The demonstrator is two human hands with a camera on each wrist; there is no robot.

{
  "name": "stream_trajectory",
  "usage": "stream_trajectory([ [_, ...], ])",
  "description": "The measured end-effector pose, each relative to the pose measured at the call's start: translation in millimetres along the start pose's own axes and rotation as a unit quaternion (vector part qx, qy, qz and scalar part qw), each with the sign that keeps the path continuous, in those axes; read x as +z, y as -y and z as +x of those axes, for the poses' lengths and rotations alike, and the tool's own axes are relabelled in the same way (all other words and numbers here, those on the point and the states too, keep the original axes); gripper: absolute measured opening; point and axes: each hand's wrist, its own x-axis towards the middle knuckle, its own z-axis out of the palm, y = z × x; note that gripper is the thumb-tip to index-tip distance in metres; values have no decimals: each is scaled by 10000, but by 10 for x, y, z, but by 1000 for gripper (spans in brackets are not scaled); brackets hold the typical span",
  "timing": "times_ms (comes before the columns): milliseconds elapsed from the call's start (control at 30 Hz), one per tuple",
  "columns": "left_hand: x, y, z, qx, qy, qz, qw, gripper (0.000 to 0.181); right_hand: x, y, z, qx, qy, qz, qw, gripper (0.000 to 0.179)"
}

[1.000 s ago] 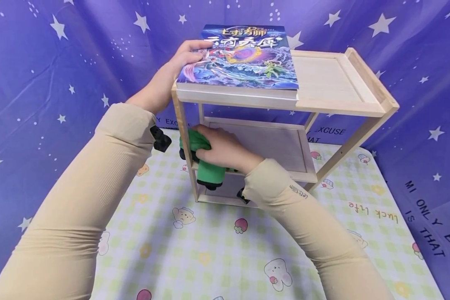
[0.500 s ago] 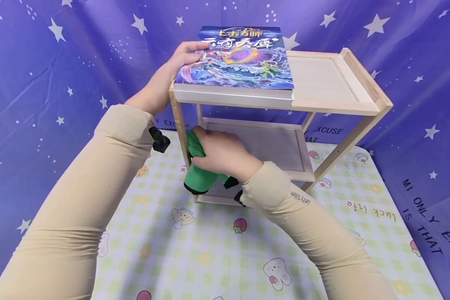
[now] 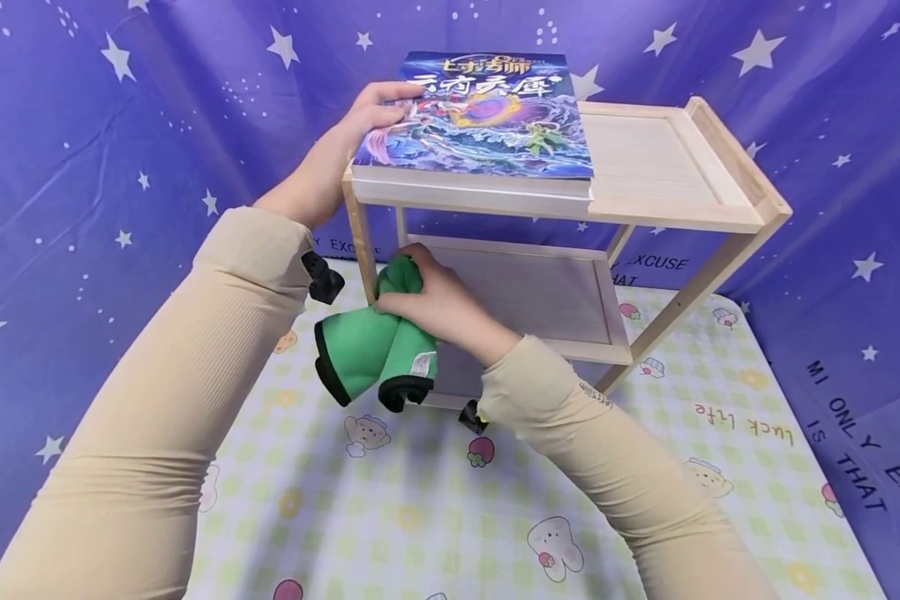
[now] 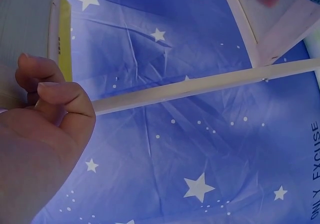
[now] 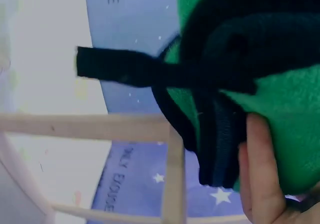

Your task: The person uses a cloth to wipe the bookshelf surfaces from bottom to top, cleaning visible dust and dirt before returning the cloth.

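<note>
In the head view my right hand pinches a bunched green cloth item at its top. Black edging trims its flared lower parts, and a white label shows. A black strap sticks out from it in the right wrist view. It hangs in front of the left post of a wooden shelf rack. My left hand grips the rack's upper left corner, two fingers lying on a thick blue illustrated book on the top shelf. Curled fingers show beside the rack in the left wrist view.
The rack's middle shelf lies behind my right hand. A checked cloth with cartoon prints covers the table. A purple star-patterned curtain hangs at the back and sides.
The green cloth item has come forward and out past the rack's left post in my right hand, its lower parts now spread. My left hand stays on the rack and book.
</note>
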Motion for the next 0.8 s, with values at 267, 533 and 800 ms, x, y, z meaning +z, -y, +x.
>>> stream_trajectory([
  [267,0,-1,0,-51,3,124,9999,49,77,-53,-5,-5,-391,1391,9895,57],
  [533,-5,8,3,29,-9,47,10000,48,30,35,-50,-128,-973,2103,9727,47],
  [800,-5,16,7,100,-15,-50,9999,47,56,48,-63,-539,-1307,1889,9718,43],
])
